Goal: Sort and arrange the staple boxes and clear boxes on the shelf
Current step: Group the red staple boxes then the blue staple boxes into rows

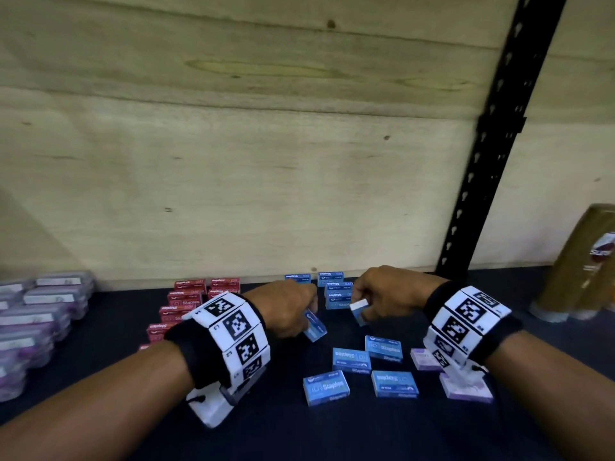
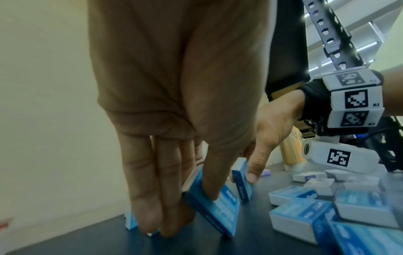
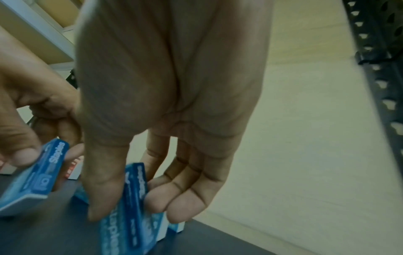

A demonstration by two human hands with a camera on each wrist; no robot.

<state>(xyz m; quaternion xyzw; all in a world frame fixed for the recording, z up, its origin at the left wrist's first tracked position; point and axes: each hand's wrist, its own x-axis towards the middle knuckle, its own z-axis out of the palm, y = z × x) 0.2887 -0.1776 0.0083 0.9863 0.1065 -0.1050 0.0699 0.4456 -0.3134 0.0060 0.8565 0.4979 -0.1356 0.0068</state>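
Nearest us, four blue boxes lie flat on the dark shelf; beyond, our left hand pinches a tilted blue box, and our right hand pinches another box; blue stacks and red stacks line the back edge.

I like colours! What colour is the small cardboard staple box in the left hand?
Blue small cardboard staple box, clearest in left wrist view.

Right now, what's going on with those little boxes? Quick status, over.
Left hand grips one blue staple box. Right hand pinches another. Four loose blue boxes lie in front, unsorted.
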